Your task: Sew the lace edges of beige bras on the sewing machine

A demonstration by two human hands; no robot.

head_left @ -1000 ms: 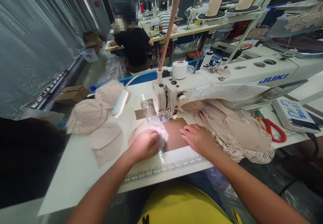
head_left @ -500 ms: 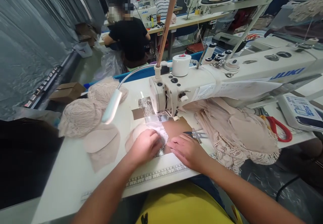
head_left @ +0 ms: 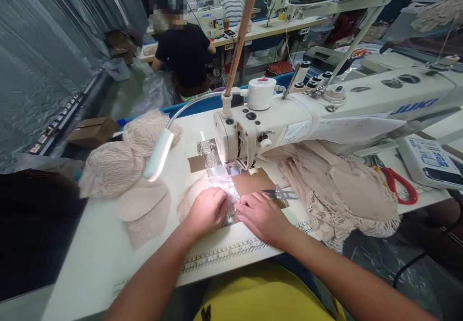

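A beige fabric piece with a white lacy edge (head_left: 221, 181) lies in front of the sewing machine (head_left: 227, 130), its far end by the presser foot. My left hand (head_left: 207, 208) is closed on its near part, thumb and fingers pinched together. Close by on the right, my right hand (head_left: 265, 219) has its fingers together and bent, the tips at the lacy edge; the hand hides most of what they pinch. Thread snips (head_left: 278, 194) lie just beyond the right hand, partly on a brown patch (head_left: 253, 183) of the machine bed.
Beige cup-shaped pieces (head_left: 144, 200) and lace bundles (head_left: 112, 169) lie at left under a lamp (head_left: 159, 154). At right are a heap of beige lace garments (head_left: 336, 191) and red-handled scissors (head_left: 401, 186). A ruler tape (head_left: 231, 253) runs along the front edge. A co-worker (head_left: 183, 51) sits ahead.
My right hand has shifted slightly left, closer to my left hand at the lacy edge. The left hand stays on the fabric. The camera view has moved a little.
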